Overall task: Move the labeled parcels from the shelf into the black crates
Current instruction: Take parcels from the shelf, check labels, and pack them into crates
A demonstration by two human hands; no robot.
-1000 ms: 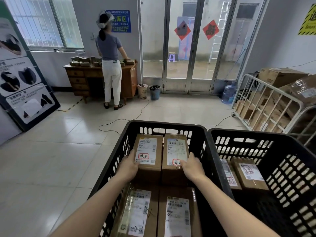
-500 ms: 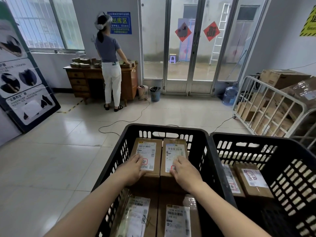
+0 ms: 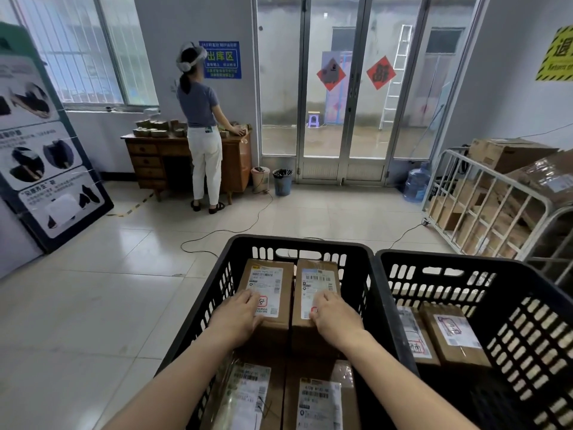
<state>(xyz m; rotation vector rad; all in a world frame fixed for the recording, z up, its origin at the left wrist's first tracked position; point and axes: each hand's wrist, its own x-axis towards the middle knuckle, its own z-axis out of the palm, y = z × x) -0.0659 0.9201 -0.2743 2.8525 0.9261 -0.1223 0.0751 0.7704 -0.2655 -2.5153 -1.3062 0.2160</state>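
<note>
Two black crates stand side by side in front of me. The left crate point(image 3: 297, 242) holds two labeled cardboard parcels at its far end, one on the left point(image 3: 268, 273) and one on the right point(image 3: 321, 273). Two more parcels point(image 3: 245, 395) point(image 3: 319, 401) lie nearer me. My left hand point(image 3: 238, 315) rests palm-down on the far left parcel. My right hand point(image 3: 333, 315) lies flat on the far right one. The right crate point(image 3: 449, 259) contains two labeled parcels point(image 3: 414, 333) point(image 3: 454, 333). No shelf is in view.
A person point(image 3: 201, 125) stands at a wooden desk point(image 3: 145, 153) by the far wall. A cable point(image 3: 217, 234) loops across the tiled floor. A metal cage cart point(image 3: 483, 206) full of cardboard boxes stands at right, a poster board point(image 3: 46, 150) at left.
Both hands have slid from the near ends of the two far parcels up onto their tops, over the labels. The parcels have settled in the left crate.
</note>
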